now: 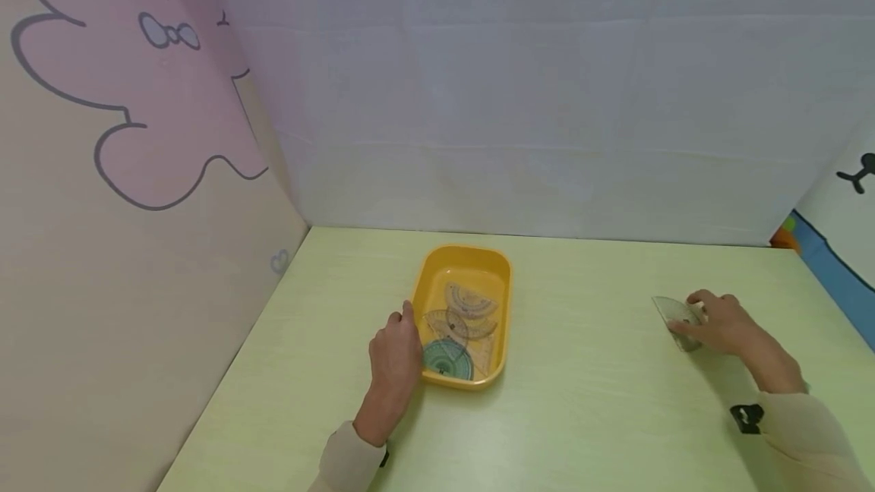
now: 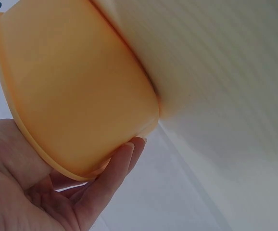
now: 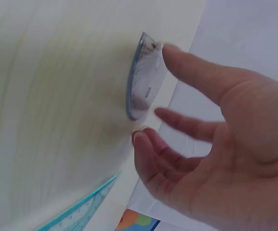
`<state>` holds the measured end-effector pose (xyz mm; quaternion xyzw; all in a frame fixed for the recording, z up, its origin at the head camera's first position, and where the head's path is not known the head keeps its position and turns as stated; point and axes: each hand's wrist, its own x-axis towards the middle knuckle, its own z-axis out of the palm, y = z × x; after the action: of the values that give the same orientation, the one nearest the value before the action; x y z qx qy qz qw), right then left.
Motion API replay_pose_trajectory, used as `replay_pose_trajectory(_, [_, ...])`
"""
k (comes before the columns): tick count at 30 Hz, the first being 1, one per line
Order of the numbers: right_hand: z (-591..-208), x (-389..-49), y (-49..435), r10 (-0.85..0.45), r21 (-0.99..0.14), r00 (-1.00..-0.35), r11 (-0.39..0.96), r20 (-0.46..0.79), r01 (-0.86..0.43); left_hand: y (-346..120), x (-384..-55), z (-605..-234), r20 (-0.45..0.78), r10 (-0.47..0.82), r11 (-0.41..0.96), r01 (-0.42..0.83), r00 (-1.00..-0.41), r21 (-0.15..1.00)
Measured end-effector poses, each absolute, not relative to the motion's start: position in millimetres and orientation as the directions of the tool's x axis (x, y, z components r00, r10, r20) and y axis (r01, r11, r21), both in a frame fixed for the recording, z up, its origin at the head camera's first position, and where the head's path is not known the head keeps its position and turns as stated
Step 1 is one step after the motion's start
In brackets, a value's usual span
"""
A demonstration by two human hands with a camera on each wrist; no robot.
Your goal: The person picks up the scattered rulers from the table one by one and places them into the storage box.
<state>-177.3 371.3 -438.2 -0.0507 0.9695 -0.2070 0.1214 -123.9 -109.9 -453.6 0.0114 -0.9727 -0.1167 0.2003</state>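
Note:
My left hand (image 1: 396, 351) grips the left side of a yellow tray (image 1: 506, 310). In the left wrist view, its fingers (image 2: 112, 175) curl beneath the tray's rim. Inside lie several clear protractors (image 1: 470, 300), a clear set square (image 1: 483, 355) and a green round protractor (image 1: 447, 359). Far to the right, my right hand (image 1: 728, 321) holds a clear protractor (image 1: 686, 332) by its edges, close over the table. The right wrist view shows the thumb (image 3: 192, 67) at one end of this protractor (image 3: 146, 82) and the index finger near the other.
A teal-edged set square (image 3: 83, 209) lies on the table near my right hand, in the right wrist view. The pale yellow-green tabletop (image 1: 581, 401) meets a white back wall (image 1: 547, 135). A wall with a pink cartoon (image 1: 157, 82) borders the left side.

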Motion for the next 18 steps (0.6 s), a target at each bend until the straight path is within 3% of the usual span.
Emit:
replay_pose_trajectory(5, [-439, -180, 378, -0.243, -0.422, -0.95, 0.895, -0.194, -0.142, -110, -124, -453, 0.377, -0.07, 0.971, 0.023, -0.924, 0.238])
replay_pose_trajectory(11, [-438, -181, 391, -0.3, -0.51, -0.923, 0.848, -0.243, -0.142, -110, -124, -454, 0.381, -0.065, 0.973, 0.025, -0.922, 0.229])
replay_pose_trajectory(18, [-445, -180, 395, -0.299, -0.528, -0.928, 0.837, -0.225, -0.142, -111, -125, -454, 0.39, -0.062, 0.976, 0.026, -0.919, 0.218])
